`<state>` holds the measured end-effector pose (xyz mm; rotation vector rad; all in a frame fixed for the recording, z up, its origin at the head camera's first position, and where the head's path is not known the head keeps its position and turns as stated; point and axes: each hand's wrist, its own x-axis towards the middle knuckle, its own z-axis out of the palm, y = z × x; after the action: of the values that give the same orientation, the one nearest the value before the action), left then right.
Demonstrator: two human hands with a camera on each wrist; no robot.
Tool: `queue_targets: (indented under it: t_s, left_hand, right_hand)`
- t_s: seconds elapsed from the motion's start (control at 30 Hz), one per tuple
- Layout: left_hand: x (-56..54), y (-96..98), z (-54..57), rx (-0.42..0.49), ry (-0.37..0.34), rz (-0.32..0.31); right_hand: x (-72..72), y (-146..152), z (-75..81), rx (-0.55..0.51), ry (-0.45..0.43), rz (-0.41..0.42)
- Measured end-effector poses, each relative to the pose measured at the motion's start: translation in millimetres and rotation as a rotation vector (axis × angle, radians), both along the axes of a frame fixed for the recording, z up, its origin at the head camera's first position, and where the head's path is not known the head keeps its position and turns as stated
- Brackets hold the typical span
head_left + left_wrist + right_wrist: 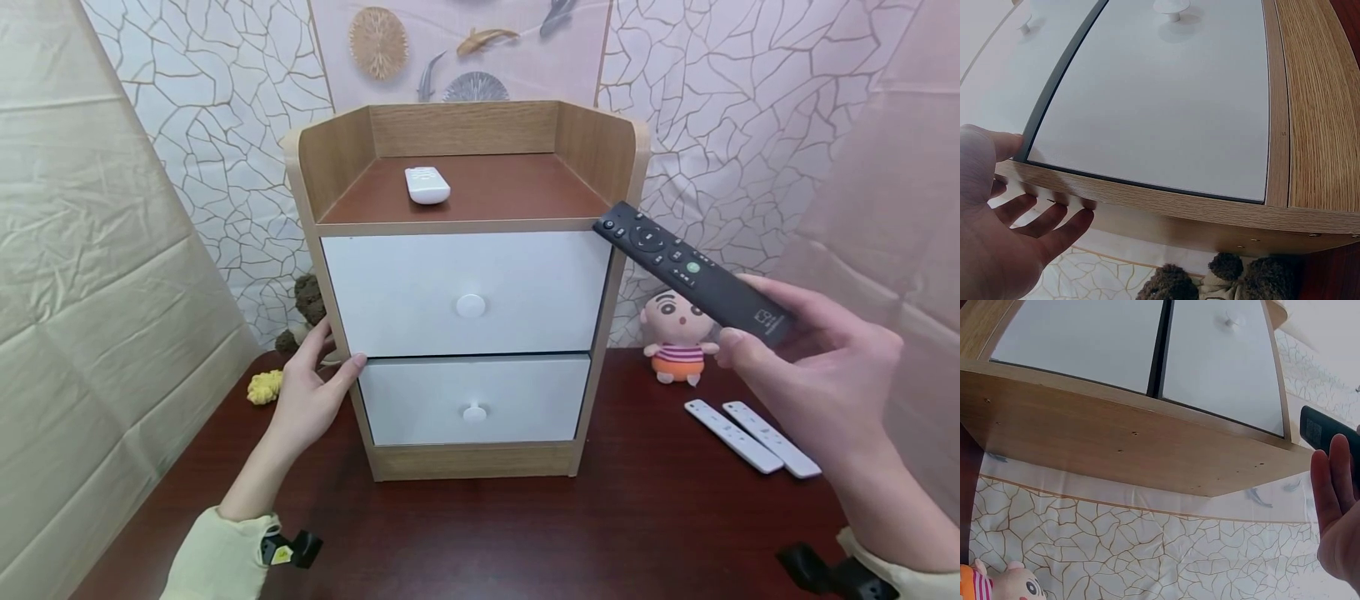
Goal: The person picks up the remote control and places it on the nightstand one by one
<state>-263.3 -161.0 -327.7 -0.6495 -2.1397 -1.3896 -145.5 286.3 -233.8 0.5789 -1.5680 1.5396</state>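
Note:
My right hand grips the lower end of a black remote control, thumb on one side and fingers on the other. The remote slants up to the left, and its far end overlaps the upper right front corner of a small wooden cabinet in the head view. The right wrist view shows the back of the remote. At the cabinet's left front edge rests my left hand: the thumb touches the front by the gap between two white drawers, and the extended fingers lie along the side panel. Both drawers are closed.
A white remote lies on the cabinet's brown top. Two long white remotes lie on the dark table at right, near a plush doll. Left of the cabinet are a yellow item and a brown fuzzy toy.

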Motion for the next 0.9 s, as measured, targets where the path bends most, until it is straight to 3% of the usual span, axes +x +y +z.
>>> queue_targets:
  t_s: [0.07, 0.17, 0.3, 0.4, 0.57, 0.73, 0.9]
  left_hand:
    - [-0.1, 0.0, -0.2, -0.001, 0.001, -0.001]
    - [-0.3, 0.1, 0.1, 0.000, 0.001, -0.003]
    - [0.6, 0.3, 0.7, 0.004, -0.004, -0.003]
    - [1.4, 0.8, 1.3, 0.005, -0.011, -0.001]
    - [1.1, 1.0, 1.5, 0.005, -0.016, 0.000]
    - [0.3, 0.2, 0.8, 0.002, -0.008, 0.001]
    - [0.0, -0.1, 0.1, -0.004, -0.005, 0.002]
  right_hand:
    - [0.3, -2, 0.3, -0.003, 0.001, 0.002]
    - [1.4, -6, 2.2, 0.033, -0.035, -0.082]
    - [1.3, -13, 6.3, 0.120, -0.095, -0.252]
    - [-1.3, -15, 8.4, 0.164, -0.058, -0.303]
    - [-4.6, -18, 12.6, 0.181, -0.017, -0.311]
    - [-5.6, -23, 21.7, 0.230, -0.095, -0.401]
    - [-9.3, -31, 34.6, 0.247, -0.143, -0.402]
